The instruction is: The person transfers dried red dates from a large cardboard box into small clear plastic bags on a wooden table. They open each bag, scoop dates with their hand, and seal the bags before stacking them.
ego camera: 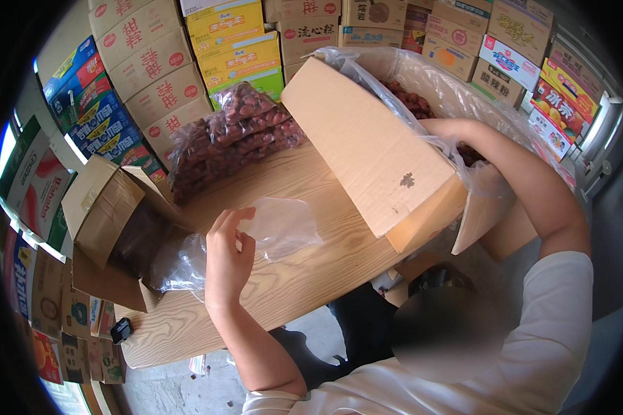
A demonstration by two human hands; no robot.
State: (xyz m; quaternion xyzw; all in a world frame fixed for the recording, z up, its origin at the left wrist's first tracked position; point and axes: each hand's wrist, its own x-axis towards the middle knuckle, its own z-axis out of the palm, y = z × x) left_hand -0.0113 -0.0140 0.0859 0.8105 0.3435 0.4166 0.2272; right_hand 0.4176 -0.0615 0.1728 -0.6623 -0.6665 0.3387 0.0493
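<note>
My left hand is above the wooden table, its fingers curled beside the edge of a flat clear plastic bag. Whether the fingertips grip that edge cannot be told. My right arm reaches into a large cardboard box lined with clear plastic; the hand is hidden inside. Dark red dried fruits, which look like jujubes, show within the lining. Filled clear bags of the same red fruits are stacked at the table's far side.
An open cardboard box with clear plastic spilling out stands on the table's left. A small black device sits at the table's left corner. Stacked printed cartons line the back and left. Box flaps overhang the table's right edge.
</note>
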